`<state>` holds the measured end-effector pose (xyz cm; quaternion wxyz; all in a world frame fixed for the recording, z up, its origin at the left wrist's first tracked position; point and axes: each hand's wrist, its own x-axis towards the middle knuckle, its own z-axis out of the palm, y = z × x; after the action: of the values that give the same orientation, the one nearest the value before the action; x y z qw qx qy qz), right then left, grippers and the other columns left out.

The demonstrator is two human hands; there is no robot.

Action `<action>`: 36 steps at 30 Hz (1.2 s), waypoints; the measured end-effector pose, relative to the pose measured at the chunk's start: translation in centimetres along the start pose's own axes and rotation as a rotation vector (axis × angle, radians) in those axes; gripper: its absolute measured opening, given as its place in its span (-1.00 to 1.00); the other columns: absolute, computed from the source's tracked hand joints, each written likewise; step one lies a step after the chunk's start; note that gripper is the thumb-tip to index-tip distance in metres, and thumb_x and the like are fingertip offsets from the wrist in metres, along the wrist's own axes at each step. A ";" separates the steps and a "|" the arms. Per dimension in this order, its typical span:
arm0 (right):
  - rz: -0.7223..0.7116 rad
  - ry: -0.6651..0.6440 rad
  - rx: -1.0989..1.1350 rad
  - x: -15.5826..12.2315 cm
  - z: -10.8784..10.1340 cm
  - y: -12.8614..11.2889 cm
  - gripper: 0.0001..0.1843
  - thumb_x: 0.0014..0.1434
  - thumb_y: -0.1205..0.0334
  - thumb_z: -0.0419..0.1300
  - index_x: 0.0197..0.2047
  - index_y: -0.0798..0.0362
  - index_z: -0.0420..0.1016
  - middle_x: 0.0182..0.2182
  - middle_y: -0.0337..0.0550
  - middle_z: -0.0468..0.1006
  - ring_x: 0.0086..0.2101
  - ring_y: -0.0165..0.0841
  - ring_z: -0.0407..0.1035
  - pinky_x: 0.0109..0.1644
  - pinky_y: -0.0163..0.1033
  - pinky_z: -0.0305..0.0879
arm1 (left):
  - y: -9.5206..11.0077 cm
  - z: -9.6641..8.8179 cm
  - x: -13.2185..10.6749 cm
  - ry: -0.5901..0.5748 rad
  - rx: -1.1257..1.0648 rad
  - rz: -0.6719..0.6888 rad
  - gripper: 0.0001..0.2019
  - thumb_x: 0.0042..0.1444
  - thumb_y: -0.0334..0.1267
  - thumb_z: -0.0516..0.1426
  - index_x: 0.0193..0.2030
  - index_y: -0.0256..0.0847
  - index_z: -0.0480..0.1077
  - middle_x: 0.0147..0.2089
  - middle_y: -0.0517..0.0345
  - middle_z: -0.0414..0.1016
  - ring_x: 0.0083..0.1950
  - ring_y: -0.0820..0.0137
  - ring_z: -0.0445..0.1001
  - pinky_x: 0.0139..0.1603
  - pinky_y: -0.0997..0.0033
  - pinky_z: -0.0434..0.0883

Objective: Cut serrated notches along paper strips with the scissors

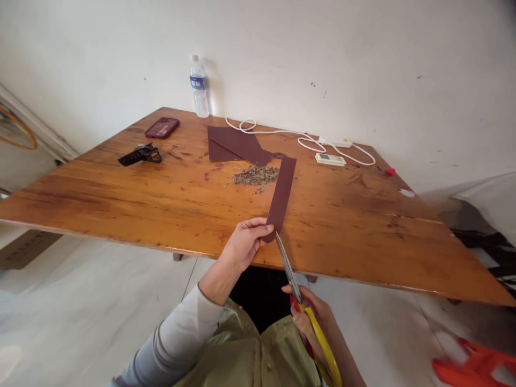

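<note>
Between the thumb and fingers of my left hand is the near end of a long dark-maroon strip, perhaps paper or thin card. The strip points away from me over the wooden table. My right hand grips a pair of scissors with yellow and red handles. Their blade tips lie at the strip's near edge, beside my left thumb; whether they bite into it I cannot tell. Just left of the strip lies a loose pile of small brownish shreds.
Behind the pile lie maroon sheets. A water bottle stands against the wall. A phone and a black bundle with a ring lie at left. Toward the right rear are a white cable and a remote control.
</note>
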<state>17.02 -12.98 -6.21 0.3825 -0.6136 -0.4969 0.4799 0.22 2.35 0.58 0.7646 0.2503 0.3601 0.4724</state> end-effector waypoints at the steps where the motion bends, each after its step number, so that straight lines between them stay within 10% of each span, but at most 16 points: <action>1: 0.010 -0.021 0.028 0.0 -0.1 -0.1 -0.58 0.14 0.10 0.25 0.04 0.08 0.58 -0.52 -0.29 0.35 -0.59 -0.44 0.15 -0.53 -0.34 0.13 | 0.0 0.0 0.0 -0.004 0.002 -0.002 -0.75 -0.39 -0.34 0.45 -0.52 -0.33 0.54 -0.53 0.17 0.50 -0.50 0.55 0.38 -0.44 0.55 0.32; 36: 0.075 -0.011 -0.007 -0.3 0.0 -2.1 -0.67 0.10 0.06 0.21 -0.11 0.06 0.52 -0.58 -0.37 0.22 -0.62 -0.45 0.03 -0.60 -0.36 -0.01 | 0.3 0.0 -0.2 0.003 0.060 0.004 -0.76 -0.37 -0.30 0.43 -0.60 -0.30 0.48 -0.59 0.20 0.42 -0.55 0.55 0.36 -0.53 0.55 0.27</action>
<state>16.48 -12.78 -4.13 0.3593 -0.6303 -0.4775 0.4956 0.05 2.28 0.85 0.7552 0.2731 0.3747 0.4634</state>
